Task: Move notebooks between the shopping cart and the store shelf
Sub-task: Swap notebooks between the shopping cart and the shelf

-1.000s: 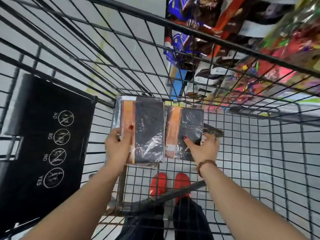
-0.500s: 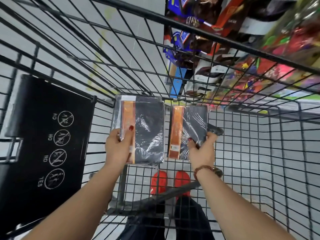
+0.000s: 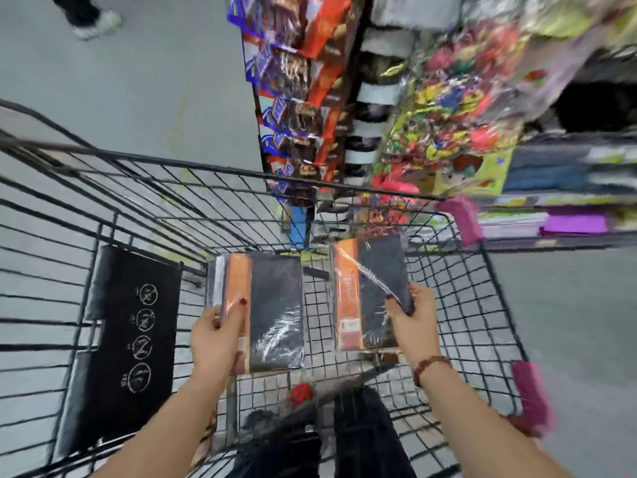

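Head view, looking down into a wire shopping cart.

Left hand: closed around the lower left edge of a stack of notebooks, thumb laid over the orange spine band, fingers tucked under and out of sight. The stack is shrink-wrapped, dark covers, orange strip down the left side; how many it holds cannot be told, only pale page edges showing at its left.

Right hand: pinching the lower right corner of a single wrapped notebook, thumb on top, fingers behind. Beaded bracelet at the wrist. This notebook sits higher than the stack and tilts slightly; the two are apart, with cart mesh showing between them.

Both items are held above the cart basket, not resting on the mesh.

Arms: both forearms reach forward from the bottom edge, roughly parallel, elbows cut off.

Other: black child-seat flap with round pictograms at left. Store shelf of bright packets at upper right, heavily blurred; labels unreadable. Legs and a red shoe seen dimly through the cart floor.
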Motion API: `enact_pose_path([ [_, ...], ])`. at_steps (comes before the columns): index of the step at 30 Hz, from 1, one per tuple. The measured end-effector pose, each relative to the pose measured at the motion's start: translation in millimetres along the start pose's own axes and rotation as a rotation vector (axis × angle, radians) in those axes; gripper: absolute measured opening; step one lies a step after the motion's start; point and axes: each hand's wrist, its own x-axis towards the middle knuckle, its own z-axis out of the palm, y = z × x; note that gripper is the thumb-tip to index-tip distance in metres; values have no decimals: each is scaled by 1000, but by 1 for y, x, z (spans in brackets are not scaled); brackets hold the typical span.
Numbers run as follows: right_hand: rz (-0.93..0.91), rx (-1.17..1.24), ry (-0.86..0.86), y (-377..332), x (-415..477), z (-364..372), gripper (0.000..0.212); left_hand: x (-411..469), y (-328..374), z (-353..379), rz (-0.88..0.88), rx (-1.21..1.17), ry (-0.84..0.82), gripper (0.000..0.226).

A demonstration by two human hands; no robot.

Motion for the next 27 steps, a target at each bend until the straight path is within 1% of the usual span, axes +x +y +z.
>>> enact_pose_path([
  [4, -43, 131, 41, -28, -33, -50, 32, -38, 39, 0, 94, -10, -83, 29],
  [9, -70, 295, 116, -44, -60, -118, 36, -90, 83, 23, 207, -7, -172, 23],
  [13, -83, 417, 204, -34, -74, -181, 33, -136, 103, 56, 307, -4, -252, 22],
  [17, -115, 489, 264, -8, -79, -253, 34, -197, 119, 100, 410, 23, -238, 17],
  [18, -119, 502, 271, -1, -80, -272, 34, -216, 122, 111, 418, 24, -241, 16],
  [20, -127, 526, 277, 14, -82, -310, 34, -250, 124, 136, 418, 4, -277, 21],
  [21, -133, 527, 282, 23, -81, -328, 34, -261, 122, 149, 416, -5, -285, 24],
  [24, -130, 508, 287, 45, -81, -377, 33, -291, 117, 186, 354, -32, -301, 26],
  [27, -128, 488, 290, 60, -79, -416, 30, -318, 114, 217, 372, -42, -324, 28],
])
